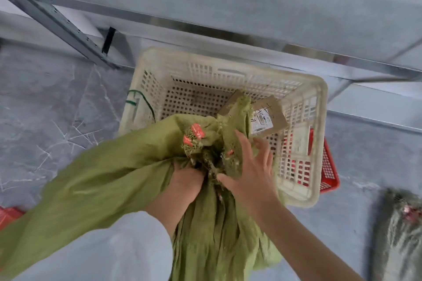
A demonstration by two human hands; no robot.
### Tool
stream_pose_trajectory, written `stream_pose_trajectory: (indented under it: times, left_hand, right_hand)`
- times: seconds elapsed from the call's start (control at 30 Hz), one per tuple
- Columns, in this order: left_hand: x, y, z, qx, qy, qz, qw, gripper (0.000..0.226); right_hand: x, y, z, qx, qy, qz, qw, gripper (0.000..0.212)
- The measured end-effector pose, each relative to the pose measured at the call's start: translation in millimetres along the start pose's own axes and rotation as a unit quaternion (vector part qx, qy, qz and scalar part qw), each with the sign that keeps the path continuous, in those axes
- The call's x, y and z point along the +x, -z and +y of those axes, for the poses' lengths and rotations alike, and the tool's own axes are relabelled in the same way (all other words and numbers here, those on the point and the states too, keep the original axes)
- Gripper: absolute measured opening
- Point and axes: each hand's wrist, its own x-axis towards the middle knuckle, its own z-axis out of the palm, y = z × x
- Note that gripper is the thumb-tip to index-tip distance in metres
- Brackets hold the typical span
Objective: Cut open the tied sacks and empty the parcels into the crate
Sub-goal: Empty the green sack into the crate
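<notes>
A green woven sack [109, 178] lies across the near rim of a white perforated crate [318, 102], its frayed mouth with orange tags hanging over the inside. My left hand [186, 183] is clenched on a bunch of the sack's fabric near the mouth. My right hand [251, 166] rests with spread fingers on the fabric just right of it, at the crate's near edge. A brown cardboard parcel [270, 116] with a white label sits inside the crate by the sack's mouth. A second brown parcel [230, 104] pokes out behind the fabric.
A metal shelf frame [205, 29] runs above and behind the crate. A red crate [328, 166] sits under the white one at the right. Another sack [402, 230] lies on the grey floor at the far right. Something red [9, 214] shows at the left edge.
</notes>
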Motion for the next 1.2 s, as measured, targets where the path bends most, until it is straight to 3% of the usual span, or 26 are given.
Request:
stream_pose_trajectory:
  times: [0.1,0.2,0.3,0.4,0.47,0.57,0.67,0.77,0.83,0.9,1.0,1.03,1.07,1.13,1.2]
  left_hand:
    - [4.7,0.6,-8.8,0.036,-0.050,0.068,0.996,0.049]
    - [1.9,16.9,-9.8,0.019,-0.102,0.146,0.984,0.054]
    - [-6.0,45.8,-1.9,0.044,-0.144,0.185,0.971,0.052]
    - [-12.1,73.2,-1.4,0.060,-0.126,0.208,0.968,0.059]
    - [-14.0,91.1,-10.6,0.080,-0.119,0.213,0.966,0.066]
    - [-10.9,117.1,-23.9,0.126,-0.137,0.239,0.953,0.065]
    - [3.2,134.5,-30.1,0.111,-0.111,0.266,0.951,0.053]
    - [20.3,141.6,-24.6,0.065,-0.058,0.263,0.961,0.045]
    - [24.8,140.8,-16.1,0.004,-0.041,0.239,0.970,0.048]
    - [23.5,139.6,-4.9,-0.053,-0.038,0.180,0.981,0.047]
    - [4.9,149.5,4.5,-0.064,-0.032,0.136,0.988,0.041]
    - [-8.2,156.0,4.1,-0.081,-0.031,0.147,0.985,0.042]
    - [-25.6,163.8,3.1,-0.108,-0.041,0.166,0.979,0.043]
    - [-65.2,178.8,-2.4,-0.165,-0.091,0.170,0.967,0.045]
    - [-105.1,195.1,-11.8,-0.201,-0.129,0.102,0.966,0.056]
  right_hand:
    - [-74.5,-32.6,23.2,0.083,-0.139,0.007,0.987,0.129]
    - [-119.6,-78.3,24.6,0.136,-0.367,0.085,0.916,0.148]
    - [-141.0,-109.2,21.1,0.192,-0.441,0.114,0.870,0.145]
    - [-129.7,-103.0,23.3,0.312,-0.574,0.094,0.751,0.136]
    - [-116.8,-88.8,25.9,0.337,-0.611,0.059,0.714,0.116]
    - [-110.9,-73.6,26.6,0.313,-0.595,0.006,0.740,0.076]
    - [-113.7,-52.5,14.7,0.212,-0.502,0.004,0.839,0.048]
    - [-96.0,-4.7,-1.1,0.216,-0.398,0.053,0.890,0.028]
    - [-71.3,29.4,-17.2,0.329,-0.359,0.058,0.872,0.020]
    - [-30.9,46.1,-24.5,0.469,-0.364,0.049,0.803,0.015]
    - [39.7,58.4,-14.5,0.550,-0.420,0.110,0.714,0.019]
    - [60.7,64.2,-10.2,0.543,-0.422,0.122,0.715,0.024]
    - [74.4,71.8,-7.7,0.518,-0.410,0.135,0.738,0.022]
    - [84.6,89.5,-8.4,0.410,-0.357,0.119,0.831,0.020]
    - [90.7,110.8,-21.6,0.325,-0.295,0.109,0.892,0.026]
